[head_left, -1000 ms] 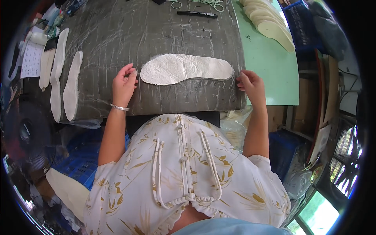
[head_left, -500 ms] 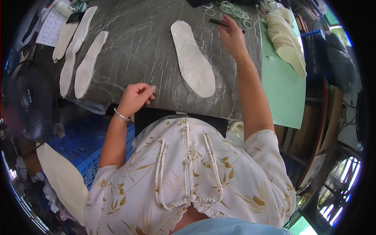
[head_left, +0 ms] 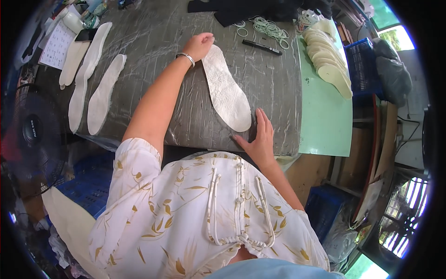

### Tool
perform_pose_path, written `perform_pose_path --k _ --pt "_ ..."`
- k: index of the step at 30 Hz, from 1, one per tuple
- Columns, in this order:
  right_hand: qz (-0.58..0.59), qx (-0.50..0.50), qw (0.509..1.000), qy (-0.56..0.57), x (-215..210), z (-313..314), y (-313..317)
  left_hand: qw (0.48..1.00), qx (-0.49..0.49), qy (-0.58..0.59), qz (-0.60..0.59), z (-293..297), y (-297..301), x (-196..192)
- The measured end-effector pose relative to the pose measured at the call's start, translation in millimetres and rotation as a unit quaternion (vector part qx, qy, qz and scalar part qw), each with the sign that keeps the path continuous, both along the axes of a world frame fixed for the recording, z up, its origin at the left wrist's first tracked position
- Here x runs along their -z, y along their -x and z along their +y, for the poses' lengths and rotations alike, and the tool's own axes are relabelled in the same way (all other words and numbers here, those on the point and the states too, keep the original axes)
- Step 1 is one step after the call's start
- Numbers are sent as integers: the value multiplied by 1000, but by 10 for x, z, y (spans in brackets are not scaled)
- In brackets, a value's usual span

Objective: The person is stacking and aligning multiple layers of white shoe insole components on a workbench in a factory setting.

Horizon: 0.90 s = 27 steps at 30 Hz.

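Three white insole cutouts [head_left: 95, 81] lie apart at the left of the grey wrapped tabletop [head_left: 153, 69]. Left hand [head_left: 199, 45], loosely curled, presses the far end of a white insole [head_left: 226, 87] lying flat mid-tabletop. Right hand [head_left: 260, 137], fingers spread flat, rests touching its near end. Pen [head_left: 261, 47], rubber bands [head_left: 265, 26]; a fanned stack of cream insoles [head_left: 327, 58] at right looks unprocessed, so most work seems left
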State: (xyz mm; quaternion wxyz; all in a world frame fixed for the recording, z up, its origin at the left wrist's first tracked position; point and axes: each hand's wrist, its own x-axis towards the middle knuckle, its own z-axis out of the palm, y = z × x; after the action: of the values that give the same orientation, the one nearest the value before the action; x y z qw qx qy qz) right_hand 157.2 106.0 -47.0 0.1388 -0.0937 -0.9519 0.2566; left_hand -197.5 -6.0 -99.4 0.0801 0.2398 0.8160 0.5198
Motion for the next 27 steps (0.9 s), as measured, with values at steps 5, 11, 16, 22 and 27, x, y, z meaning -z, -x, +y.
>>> perform_pose_path --k 5,11,16,22,27 --pt "-12 -55 998 5 -31 1093 190 998 -29 27 -54 -857 -422 -275" --pt "-85 8 981 175 -254 1585 480 956 -257 -20 -141 -2121 -1661 -359" --pt "-37 -37 986 159 19 1397 850 919 -364 -116 -99 -2358 -2365 -311" --pt "-4 -32 969 245 35 1685 936 890 -401 69 207 -2525 -3111 -884" --pt "60 -140 967 204 -450 1130 1334 791 -504 199 285 -3032 -3982 -1379"
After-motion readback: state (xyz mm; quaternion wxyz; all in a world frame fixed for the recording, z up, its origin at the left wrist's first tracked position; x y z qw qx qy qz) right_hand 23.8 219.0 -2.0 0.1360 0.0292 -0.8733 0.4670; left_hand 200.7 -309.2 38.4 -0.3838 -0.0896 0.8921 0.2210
